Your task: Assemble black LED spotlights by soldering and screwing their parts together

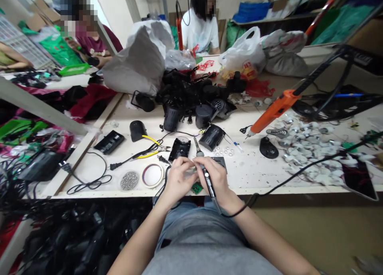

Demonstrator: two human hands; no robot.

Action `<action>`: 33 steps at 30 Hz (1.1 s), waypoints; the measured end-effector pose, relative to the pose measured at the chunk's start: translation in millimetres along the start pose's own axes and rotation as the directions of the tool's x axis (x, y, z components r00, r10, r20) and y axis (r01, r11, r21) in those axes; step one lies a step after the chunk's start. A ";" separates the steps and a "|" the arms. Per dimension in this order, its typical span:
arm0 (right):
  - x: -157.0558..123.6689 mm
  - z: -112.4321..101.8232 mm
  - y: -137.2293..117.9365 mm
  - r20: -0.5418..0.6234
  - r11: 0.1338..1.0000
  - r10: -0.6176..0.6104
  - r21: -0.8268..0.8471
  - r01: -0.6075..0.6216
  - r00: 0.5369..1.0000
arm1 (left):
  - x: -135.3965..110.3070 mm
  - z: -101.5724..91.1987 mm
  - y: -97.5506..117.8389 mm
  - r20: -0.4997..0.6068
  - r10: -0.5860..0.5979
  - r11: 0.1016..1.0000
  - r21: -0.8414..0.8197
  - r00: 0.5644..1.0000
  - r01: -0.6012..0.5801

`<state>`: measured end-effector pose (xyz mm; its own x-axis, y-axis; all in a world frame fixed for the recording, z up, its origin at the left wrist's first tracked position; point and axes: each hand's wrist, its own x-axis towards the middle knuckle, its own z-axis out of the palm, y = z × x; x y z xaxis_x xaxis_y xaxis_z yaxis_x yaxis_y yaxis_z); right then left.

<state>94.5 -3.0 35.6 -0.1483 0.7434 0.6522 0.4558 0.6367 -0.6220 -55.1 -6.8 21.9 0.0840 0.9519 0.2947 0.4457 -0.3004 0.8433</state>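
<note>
Head view, close bench work. L hand (pixel 177 180) and R hand (pixel 216 178) are meeting at the front edge of the tabletop (pixel 89 194), working close together for steadiness. L fingers (pixel 186 163) are closed in a tight pinch on a small pale part (pixel 191 170), mostly hidden, so its exact kind is unclear. R fingers (pixel 209 165) are wrapped pen-style round the slim black handle of a soldering iron (pixel 208 186), likely for fine control near the pinch; its black cord (pixel 254 197) is trailing to R, clear of the work.

A green PCB (pixel 196 188) is lying just below the hands, w/ a flat black plate (pixel 220 162) just beyond R hand. Smaller items are sitting within easy reach, probably for quick pickup: a round black housing (pixel 179 148) near L hand, clear lens beads (pixel 223 151), yellow-handled side cutters (pixel 152 146), a dish of steel balls (pixel 129 180), and a tape roll (pixel 152 175). Farther back, a heap of black plastic housings (pixel 191 95) is lying against pale plastic sacks (pixel 134 63). To R, an orange electric screwdriver (pixel 275 109) is resting beside scattered white plastic parts (pixel 311 143). Two co-workers (pixel 200 27) are sitting across the tabletop.
</note>
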 end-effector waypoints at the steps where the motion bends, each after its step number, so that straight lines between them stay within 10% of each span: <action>1: -0.6 1.3 -0.7 0.007 1.000 -0.010 0.007 0.010 1.000 | 1.1 -0.1 0.7 -0.001 -0.046 0.998 -0.033 0.999 0.046; 9: 5.7 -16.8 -0.3 -0.134 0.998 -0.007 -0.061 -0.001 0.991 | 8.1 -0.4 0.0 0.173 -0.443 0.771 -0.426 0.879 0.473; 15: -5.6 -36.8 4.6 -0.171 0.994 0.032 -0.093 -0.048 0.985 | 7.3 -4.8 7.1 0.054 -0.183 0.954 -0.230 0.982 0.191; 22: -17.2 -32.1 -0.4 -0.038 0.998 0.031 -0.060 -0.034 0.999 | -2.4 12.5 22.9 0.059 0.055 0.991 0.116 0.997 -0.061; 33: -30.2 -42.1 5.1 -0.060 0.997 0.007 -0.076 -0.011 0.998 | -19.4 25.8 35.5 0.105 0.061 0.992 0.107 0.993 -0.072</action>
<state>138.3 -30.8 31.0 -0.0923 0.7340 0.6729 0.5229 0.6108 -0.5945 -17.9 -34.3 34.6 0.2039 0.9330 0.2965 0.5311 -0.3598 0.7671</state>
